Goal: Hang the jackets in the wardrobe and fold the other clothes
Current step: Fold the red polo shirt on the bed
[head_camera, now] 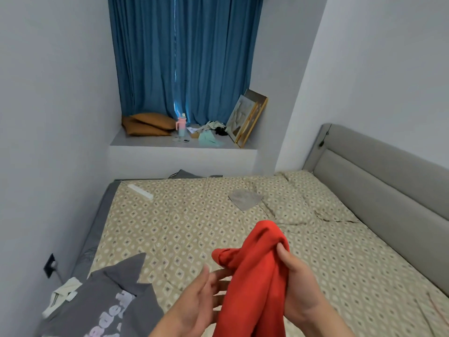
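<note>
Head view: right hand [298,283] grips a bunched red garment [252,276] held up over the bed [170,227]; left hand [206,288] spread loose just beside it, holding nothing. Cloth looks soft, light, floppy, prob. best pinched at shoulders or hem w/ both hands. Grey hoodie [109,300] lies at left.

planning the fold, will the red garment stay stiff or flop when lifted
Likely floppy: the red garment droops in folds from the right hand. Probably light, since one hand holds it up. It looks matte, so slipping seems unlikely.
</note>
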`<state>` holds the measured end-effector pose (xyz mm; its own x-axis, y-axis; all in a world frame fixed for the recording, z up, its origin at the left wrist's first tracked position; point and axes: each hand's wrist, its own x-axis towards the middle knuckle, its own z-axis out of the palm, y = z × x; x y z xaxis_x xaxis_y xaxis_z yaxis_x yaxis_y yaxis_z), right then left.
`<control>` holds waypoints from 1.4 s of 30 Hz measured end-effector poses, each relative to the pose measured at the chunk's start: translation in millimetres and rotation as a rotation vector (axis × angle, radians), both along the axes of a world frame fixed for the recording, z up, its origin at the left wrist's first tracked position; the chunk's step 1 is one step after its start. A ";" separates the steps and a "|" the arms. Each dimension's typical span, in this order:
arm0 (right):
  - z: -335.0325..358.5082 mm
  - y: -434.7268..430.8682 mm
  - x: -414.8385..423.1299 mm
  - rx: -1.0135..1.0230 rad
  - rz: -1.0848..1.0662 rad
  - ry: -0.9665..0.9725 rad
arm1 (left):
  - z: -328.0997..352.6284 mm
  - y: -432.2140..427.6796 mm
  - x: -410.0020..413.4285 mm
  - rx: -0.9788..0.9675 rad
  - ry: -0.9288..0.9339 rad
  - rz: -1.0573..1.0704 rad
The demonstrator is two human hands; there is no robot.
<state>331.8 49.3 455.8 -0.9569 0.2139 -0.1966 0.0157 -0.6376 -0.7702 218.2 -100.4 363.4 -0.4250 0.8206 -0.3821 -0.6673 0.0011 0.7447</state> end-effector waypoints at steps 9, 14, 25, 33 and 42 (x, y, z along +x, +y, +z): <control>16.2 14.2 10.3 -0.205 -0.156 0.032 | 33.8 28.7 1.6 -0.060 0.416 0.003; 8.4 34.4 13.6 -0.079 -0.286 -0.081 | 61.1 21.1 -9.4 0.110 0.331 0.148; 3.6 13.1 -21.4 0.933 0.051 -0.049 | 164.1 17.7 -17.2 0.018 0.871 -0.151; 21.5 9.5 -39.7 0.522 -0.097 0.012 | 168.9 -18.4 -57.4 0.056 0.906 -0.399; 38.5 5.4 -55.3 0.442 -0.228 -0.014 | 140.3 -23.0 -55.7 -0.130 0.755 -0.197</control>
<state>276.5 54.7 494.4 -0.8737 0.4836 -0.0523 -0.0741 -0.2387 -0.9683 162.5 -123.5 503.7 -0.4590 0.8763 -0.1461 0.0396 0.1845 0.9820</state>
